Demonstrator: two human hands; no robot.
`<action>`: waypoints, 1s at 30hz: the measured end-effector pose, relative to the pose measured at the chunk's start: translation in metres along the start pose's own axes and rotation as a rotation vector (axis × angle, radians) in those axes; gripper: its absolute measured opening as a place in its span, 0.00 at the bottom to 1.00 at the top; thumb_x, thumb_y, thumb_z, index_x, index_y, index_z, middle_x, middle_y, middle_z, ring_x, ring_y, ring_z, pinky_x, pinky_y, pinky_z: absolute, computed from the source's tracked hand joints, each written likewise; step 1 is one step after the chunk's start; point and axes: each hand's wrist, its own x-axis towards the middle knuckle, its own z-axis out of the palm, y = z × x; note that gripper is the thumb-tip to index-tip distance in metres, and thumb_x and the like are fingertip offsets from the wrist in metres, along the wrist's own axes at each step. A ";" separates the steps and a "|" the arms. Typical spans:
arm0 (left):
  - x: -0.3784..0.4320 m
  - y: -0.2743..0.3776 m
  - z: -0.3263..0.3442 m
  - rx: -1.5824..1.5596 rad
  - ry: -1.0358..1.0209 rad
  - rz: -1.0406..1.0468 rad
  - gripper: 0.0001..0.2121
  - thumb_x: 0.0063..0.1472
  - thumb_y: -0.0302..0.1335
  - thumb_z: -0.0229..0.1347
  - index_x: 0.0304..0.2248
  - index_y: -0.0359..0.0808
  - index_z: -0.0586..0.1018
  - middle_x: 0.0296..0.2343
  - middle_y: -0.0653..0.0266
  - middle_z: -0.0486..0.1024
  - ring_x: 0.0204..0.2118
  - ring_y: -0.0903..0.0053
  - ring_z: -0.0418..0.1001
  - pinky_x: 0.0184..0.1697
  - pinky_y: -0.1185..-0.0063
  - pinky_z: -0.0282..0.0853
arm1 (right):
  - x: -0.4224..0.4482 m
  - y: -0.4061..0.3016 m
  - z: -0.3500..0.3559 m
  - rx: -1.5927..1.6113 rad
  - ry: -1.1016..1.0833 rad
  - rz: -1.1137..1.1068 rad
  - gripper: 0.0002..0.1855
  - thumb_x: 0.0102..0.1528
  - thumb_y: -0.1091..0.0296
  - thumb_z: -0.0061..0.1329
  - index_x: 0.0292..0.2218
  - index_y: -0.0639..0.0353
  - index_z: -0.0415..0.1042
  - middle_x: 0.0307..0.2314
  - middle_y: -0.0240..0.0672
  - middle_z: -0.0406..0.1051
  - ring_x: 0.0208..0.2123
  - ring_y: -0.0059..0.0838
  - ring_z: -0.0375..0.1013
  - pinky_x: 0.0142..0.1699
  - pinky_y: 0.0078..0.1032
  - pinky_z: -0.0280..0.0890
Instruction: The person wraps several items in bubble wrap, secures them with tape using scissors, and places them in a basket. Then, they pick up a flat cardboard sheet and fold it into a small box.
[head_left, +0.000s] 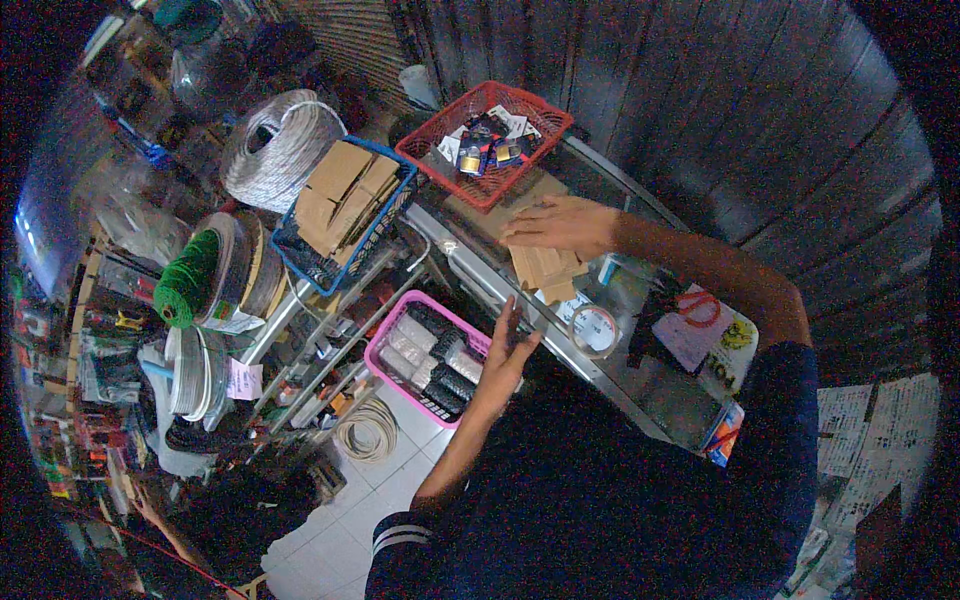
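Observation:
Across the glass counter (637, 390) reaches my right hand (562, 227), its palm down and fingers spread over folded brown cardboard (544, 271); whether it grips any of it cannot be told. My left hand (504, 360) is beside the counter's metal edge, thumb and fingers apart, with nothing seen in it. A roll of clear tape (594, 331) lies just below the cardboard. Beyond my right hand, a red plastic basket (487, 196) holds carded padlocks (472, 159). Below and left of my left hand, a pink plastic basket (373, 352) contains black and clear wrapped rolls (450, 379).
Left of the counter, a blue basket (281, 240) holds flattened cardboard (337, 191), beside a large rope coil (277, 150) and green twine (184, 289). Red-handled scissors (697, 309) lie at the right. Another person's arm (169, 525) shows at lower left; a coiled hose or cable (367, 429) is on the floor.

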 end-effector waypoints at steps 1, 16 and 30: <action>0.000 -0.002 -0.001 0.009 0.001 0.013 0.35 0.64 0.31 0.52 0.65 0.36 0.47 0.62 0.44 0.49 0.65 0.63 0.47 0.65 0.72 0.43 | -0.002 -0.001 -0.005 0.017 -0.034 0.039 0.61 0.32 0.57 0.63 0.64 0.52 0.46 0.60 0.39 0.55 0.62 0.42 0.54 0.65 0.44 0.49; 0.014 -0.004 -0.003 0.408 0.046 0.250 0.31 0.63 0.31 0.53 0.62 0.34 0.55 0.61 0.46 0.52 0.65 0.58 0.49 0.65 0.67 0.45 | -0.014 -0.042 0.006 0.236 0.158 0.861 0.56 0.44 0.37 0.58 0.62 0.55 0.44 0.52 0.53 0.62 0.44 0.57 0.70 0.49 0.45 0.62; 0.121 -0.002 -0.004 1.092 -0.129 0.754 0.29 0.59 0.33 0.56 0.57 0.34 0.63 0.58 0.60 0.63 0.64 0.63 0.53 0.66 0.58 0.43 | -0.077 -0.087 0.025 1.537 0.902 1.093 0.29 0.61 0.61 0.47 0.59 0.56 0.52 0.53 0.45 0.64 0.36 0.26 0.74 0.29 0.19 0.67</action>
